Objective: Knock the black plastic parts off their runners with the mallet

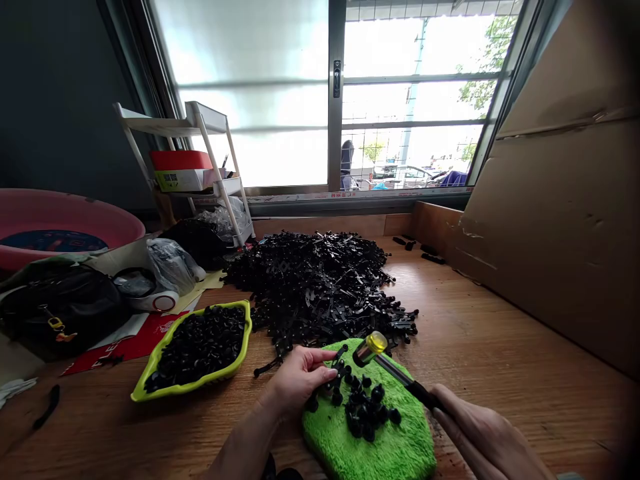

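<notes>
My right hand (480, 427) is wrapped round the dark handle of a small hammer (400, 377). The hammer's head has a translucent yellow face and hangs over the far part of a fuzzy green pad (400, 450). My left hand (303, 377), at the pad's left edge, pinches a small black strip-like part (341, 353) between thumb and fingers. Several black round-headed pieces (369, 410) lie in a cluster on the pad, and a few more sit just by my left fingertips. Part of what my left hand grips is hidden by the fingers.
A large heap of black strip parts (320, 287) spreads behind the pad. At left stands a yellow-green basket (245, 343) full of black round caps. A black bag (60, 310), a white shelf rack (207, 120) and a pink tub (75, 207) are farther left. Cardboard (560, 220) leans at right.
</notes>
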